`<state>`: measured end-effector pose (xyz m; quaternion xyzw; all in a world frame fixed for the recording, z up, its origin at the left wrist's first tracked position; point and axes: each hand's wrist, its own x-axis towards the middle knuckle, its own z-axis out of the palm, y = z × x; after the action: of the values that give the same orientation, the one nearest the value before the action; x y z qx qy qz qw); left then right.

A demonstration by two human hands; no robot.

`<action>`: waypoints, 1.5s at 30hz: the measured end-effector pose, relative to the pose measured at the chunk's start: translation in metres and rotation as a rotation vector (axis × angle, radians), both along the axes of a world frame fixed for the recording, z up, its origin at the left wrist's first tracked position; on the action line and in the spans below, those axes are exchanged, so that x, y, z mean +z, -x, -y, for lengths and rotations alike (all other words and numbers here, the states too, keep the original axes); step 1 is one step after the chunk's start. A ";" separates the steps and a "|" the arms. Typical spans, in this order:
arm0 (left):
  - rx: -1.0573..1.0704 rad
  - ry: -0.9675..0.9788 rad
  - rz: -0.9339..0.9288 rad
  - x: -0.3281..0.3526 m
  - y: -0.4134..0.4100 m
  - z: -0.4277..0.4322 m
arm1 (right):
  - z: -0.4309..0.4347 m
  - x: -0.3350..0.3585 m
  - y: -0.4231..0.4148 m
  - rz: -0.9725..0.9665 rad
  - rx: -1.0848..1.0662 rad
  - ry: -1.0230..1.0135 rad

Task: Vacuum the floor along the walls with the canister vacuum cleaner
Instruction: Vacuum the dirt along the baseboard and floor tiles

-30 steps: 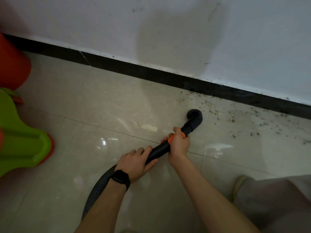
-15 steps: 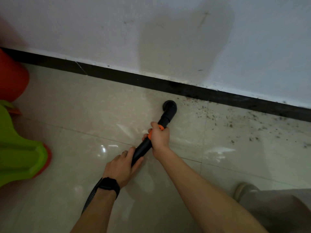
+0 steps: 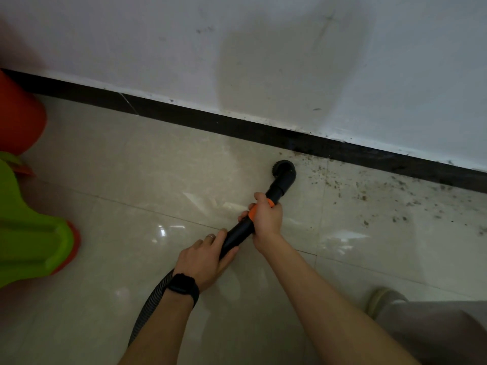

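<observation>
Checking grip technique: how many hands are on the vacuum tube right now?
2. The right hand grips the black tube at its orange collar, nearer the nozzle; the left hand holds it further back, by the ribbed hose.

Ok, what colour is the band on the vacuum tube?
Orange band on a black tube, gripped by the right hand; head view shows it.

Both bare forearms reach forward and down from the lower edge. The left hand (image 3: pixel 207 259), with a black watch (image 3: pixel 182 284) on its wrist and a ring on one finger, wraps the rear of the vacuum tube (image 3: pixel 238 234). The right hand (image 3: pixel 266 219) sits just ahead, fingers curled round the same tube, its forearm stretched out straight behind.
</observation>
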<state>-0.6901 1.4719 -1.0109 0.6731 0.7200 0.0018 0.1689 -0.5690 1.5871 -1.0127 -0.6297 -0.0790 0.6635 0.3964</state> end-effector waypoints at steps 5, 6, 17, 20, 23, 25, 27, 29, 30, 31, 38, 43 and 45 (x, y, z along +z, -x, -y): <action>0.087 -0.015 -0.005 0.000 0.013 -0.003 | -0.011 0.002 0.023 -0.006 0.086 -0.017; 0.085 -0.017 -0.007 0.000 0.014 -0.004 | -0.012 0.002 0.024 -0.003 0.083 -0.018; -0.089 0.010 -0.041 -0.005 -0.011 -0.015 | -0.008 -0.004 -0.018 -0.022 -0.104 0.026; -0.051 0.007 -0.046 -0.005 -0.011 -0.018 | -0.016 -0.003 -0.013 -0.042 -0.071 0.015; -0.001 -0.010 -0.047 -0.005 -0.005 -0.022 | -0.025 -0.001 -0.001 -0.053 -0.009 -0.005; 0.028 -0.021 -0.030 -0.005 -0.002 -0.025 | -0.029 0.001 0.004 -0.057 0.020 -0.016; 0.032 -0.026 -0.022 -0.005 -0.001 -0.028 | -0.032 0.001 0.006 -0.060 0.018 -0.015; 0.010 -0.042 -0.016 -0.004 -0.002 -0.030 | -0.032 0.001 0.003 -0.059 -0.013 -0.006; -0.009 -0.051 -0.012 -0.004 -0.003 -0.031 | -0.031 0.000 0.000 -0.059 -0.039 0.000; -0.033 -0.066 -0.006 -0.005 -0.005 -0.031 | -0.029 -0.002 -0.004 -0.060 -0.067 0.009; -0.151 -0.126 -0.044 -0.005 -0.022 -0.032 | -0.022 -0.008 -0.032 -0.092 -0.156 0.043; -0.103 -0.101 -0.064 -0.004 -0.028 -0.044 | -0.038 -0.002 -0.032 -0.076 -0.128 0.019; -0.101 -0.097 -0.076 -0.005 -0.029 -0.049 | -0.044 -0.001 -0.032 -0.066 -0.115 0.017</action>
<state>-0.6607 1.5206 -1.0163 0.7155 0.6901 0.0028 0.1085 -0.5368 1.6312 -1.0133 -0.6144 -0.0238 0.6607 0.4307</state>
